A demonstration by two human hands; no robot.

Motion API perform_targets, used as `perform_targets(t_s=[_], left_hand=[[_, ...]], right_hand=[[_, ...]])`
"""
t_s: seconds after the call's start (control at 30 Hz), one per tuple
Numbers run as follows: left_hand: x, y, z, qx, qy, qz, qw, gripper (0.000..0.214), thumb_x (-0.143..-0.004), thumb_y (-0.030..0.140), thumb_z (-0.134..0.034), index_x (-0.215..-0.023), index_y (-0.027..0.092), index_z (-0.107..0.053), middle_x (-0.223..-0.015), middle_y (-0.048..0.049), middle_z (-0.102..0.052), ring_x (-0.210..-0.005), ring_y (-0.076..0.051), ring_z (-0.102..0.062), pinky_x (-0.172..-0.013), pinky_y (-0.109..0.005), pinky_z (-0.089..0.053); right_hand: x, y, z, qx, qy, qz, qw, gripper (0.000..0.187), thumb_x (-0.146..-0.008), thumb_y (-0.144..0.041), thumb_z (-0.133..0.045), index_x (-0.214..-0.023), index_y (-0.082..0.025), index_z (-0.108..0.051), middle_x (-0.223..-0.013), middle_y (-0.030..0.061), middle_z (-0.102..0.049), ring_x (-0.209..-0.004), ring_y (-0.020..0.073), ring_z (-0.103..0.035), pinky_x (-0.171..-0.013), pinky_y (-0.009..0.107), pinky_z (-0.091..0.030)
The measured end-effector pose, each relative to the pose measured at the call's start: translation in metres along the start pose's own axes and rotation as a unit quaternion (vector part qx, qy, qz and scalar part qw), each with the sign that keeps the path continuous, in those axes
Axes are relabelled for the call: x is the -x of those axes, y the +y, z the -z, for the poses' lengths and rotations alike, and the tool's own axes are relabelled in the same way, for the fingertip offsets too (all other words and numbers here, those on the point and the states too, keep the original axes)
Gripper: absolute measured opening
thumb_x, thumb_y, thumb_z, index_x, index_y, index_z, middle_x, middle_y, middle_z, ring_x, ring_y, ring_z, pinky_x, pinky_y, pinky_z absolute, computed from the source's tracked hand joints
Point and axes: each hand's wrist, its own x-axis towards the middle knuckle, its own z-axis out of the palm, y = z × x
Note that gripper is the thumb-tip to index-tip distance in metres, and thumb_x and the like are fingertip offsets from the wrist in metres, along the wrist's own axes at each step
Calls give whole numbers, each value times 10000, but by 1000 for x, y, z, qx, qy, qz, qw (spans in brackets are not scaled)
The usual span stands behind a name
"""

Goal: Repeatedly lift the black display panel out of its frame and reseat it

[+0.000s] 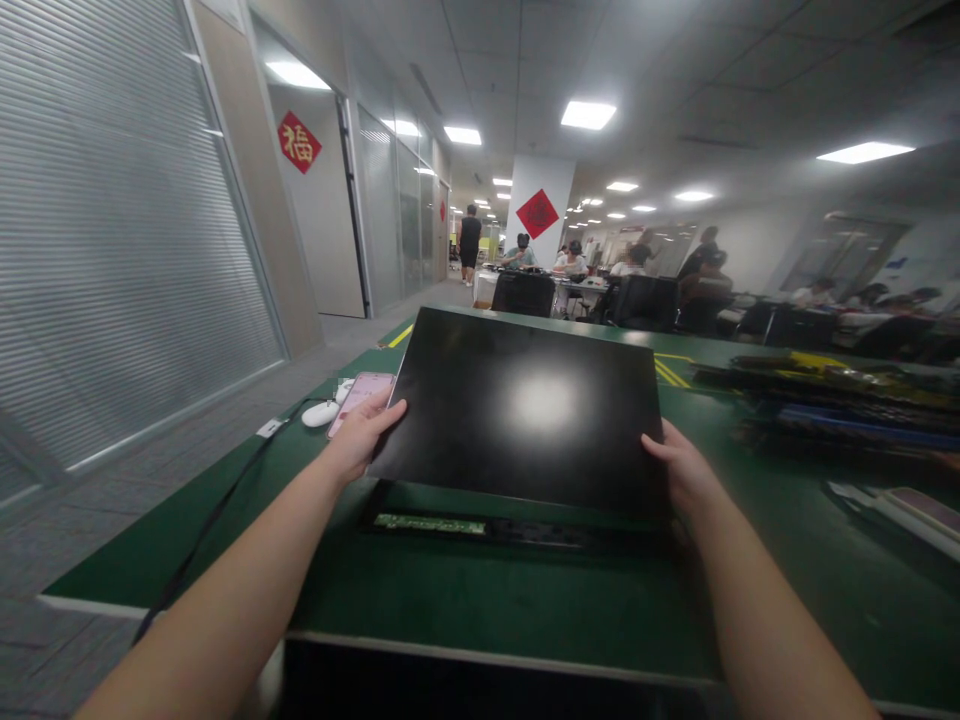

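Observation:
A large flat black panel (525, 400), glossy like a bare display screen, is tilted up off the green table (465, 590). My left hand (364, 432) grips its left edge, fingers closed round the side. My right hand (679, 470) grips its lower right edge the same way. Under the panel's near edge lies a narrow dark strip with a green circuit board (431, 523).
A pink phone (358, 396) and a white mouse (321, 413) with a black cable (225, 500) lie at the table's left. Stacked dark panels (825, 400) fill the right side. Several people sit at desks behind; one person (470, 243) stands in the corridor.

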Motion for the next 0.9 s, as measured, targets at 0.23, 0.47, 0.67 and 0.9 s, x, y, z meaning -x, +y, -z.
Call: perform_targets(t_s=[0.23, 0.47, 0.67, 0.9], left_hand=[[-3, -7, -3, -3, 17, -14, 1000, 655, -607, 380, -840, -1205, 186, -657, -1055, -92, -764, -962, -298, -718, -833, -404, -579], [-3, -8, -2, 2, 20, -66, 998, 696, -675, 405, -796, -1310, 220, -577, -1181, -78, -724, -1081, -298, -671, -899, -410, -556], [-1, -8, -5, -21, 25, -110, 993, 659, -686, 456, -784, -1271, 211, -604, -1179, -87, -721, -1152, -308, -631, -958, -410, -524], [-2, -17, -6, 5, 22, -47, 999, 604, -666, 421, -795, -1200, 229, -587, -1132, -68, -734, -1061, -289, -679, -870, -398, -563]], right_hand=[[-4, 7, 2, -4, 11, 45, 999, 532, -557, -205, -817, -1072, -250, -689, -982, 39, -747, -975, 285, -685, -880, 451, -537], [2, 2, -4, -4, 6, 117, 993, 569, -571, -235, -838, -1118, -268, -683, -1109, 32, -723, -1043, 262, -660, -952, 420, -501], [3, 1, -2, -3, 28, 140, 990, 557, -556, -233, -843, -1090, -263, -688, -1100, 34, -723, -1027, 256, -663, -943, 404, -496], [-8, 10, 7, 3, 18, 85, 996, 558, -552, -220, -830, -1091, -254, -689, -1028, 42, -741, -945, 267, -688, -881, 426, -527]])
